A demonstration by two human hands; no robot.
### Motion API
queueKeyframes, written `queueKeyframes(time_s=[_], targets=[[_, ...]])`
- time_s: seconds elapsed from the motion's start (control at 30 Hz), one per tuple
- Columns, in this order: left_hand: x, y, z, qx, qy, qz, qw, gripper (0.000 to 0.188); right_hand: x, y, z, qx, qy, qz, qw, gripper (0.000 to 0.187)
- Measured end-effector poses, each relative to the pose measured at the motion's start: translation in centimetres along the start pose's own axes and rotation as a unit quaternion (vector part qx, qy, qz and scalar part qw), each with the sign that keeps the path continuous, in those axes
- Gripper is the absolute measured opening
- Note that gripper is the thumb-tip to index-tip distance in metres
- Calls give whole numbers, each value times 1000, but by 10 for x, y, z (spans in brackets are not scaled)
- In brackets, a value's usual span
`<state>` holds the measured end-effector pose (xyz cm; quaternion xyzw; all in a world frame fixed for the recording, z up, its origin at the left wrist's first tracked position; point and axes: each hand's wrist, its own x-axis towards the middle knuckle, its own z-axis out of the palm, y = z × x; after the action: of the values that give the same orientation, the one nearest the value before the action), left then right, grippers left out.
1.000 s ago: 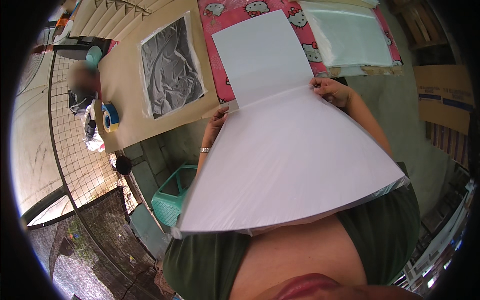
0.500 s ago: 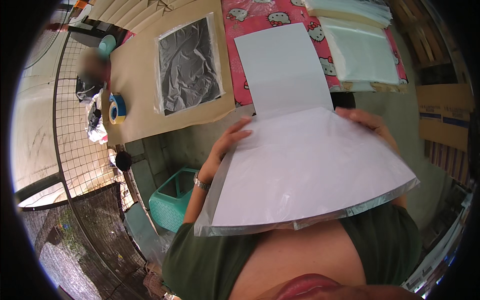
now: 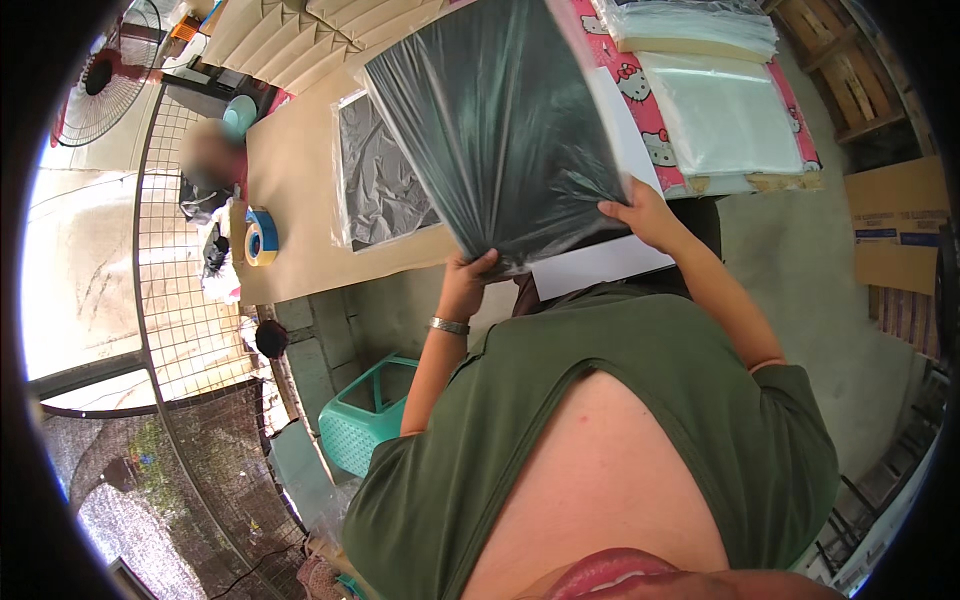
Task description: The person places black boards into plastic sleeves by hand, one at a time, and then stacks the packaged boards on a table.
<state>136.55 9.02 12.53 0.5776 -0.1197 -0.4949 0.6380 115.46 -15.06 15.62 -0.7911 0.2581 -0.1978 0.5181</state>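
Observation:
Between both hands is a large black board in a clear plastic bag (image 3: 500, 130), tilted up over the table, its plastic creased toward the near edge. My left hand (image 3: 468, 285) grips its near left corner, thumb on top. My right hand (image 3: 645, 215) pinches the near right corner, with thumb on the black face and fingers mostly hidden beneath. Partly under it lies a white sheet (image 3: 625, 262), reaching past the table's near edge. Left of it, another bagged black sheet (image 3: 375, 180) rests flat on brown paper (image 3: 290, 220).
A stack of clear plastic bags (image 3: 720, 115) lies at the right on a pink patterned cover (image 3: 655, 140). Tape rolls (image 3: 261, 238) sit at the table's left edge. Folded brown cardboard (image 3: 290, 35) is at the back. A green stool (image 3: 365, 420) stands below, and a carton (image 3: 895, 225) stands right.
The bagged board, earlier white side up near my chest, now shows its black face and has moved away over the table. Both hands now grip its near corners.

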Motion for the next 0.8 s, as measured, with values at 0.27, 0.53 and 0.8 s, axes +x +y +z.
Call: queueKeyframes(time_s=[0.27,0.53,0.8], targets=[[-4,102,-66,73,277,166,944,37,19,-15,3,202,-150,120,960,19],[-16,159,-50,198,333,290,875,31,-8,18,-52,242,43,163,955,18],[-19,176,-60,622,584,276,441,22,-16,41,-91,70,154,120,978,21]])
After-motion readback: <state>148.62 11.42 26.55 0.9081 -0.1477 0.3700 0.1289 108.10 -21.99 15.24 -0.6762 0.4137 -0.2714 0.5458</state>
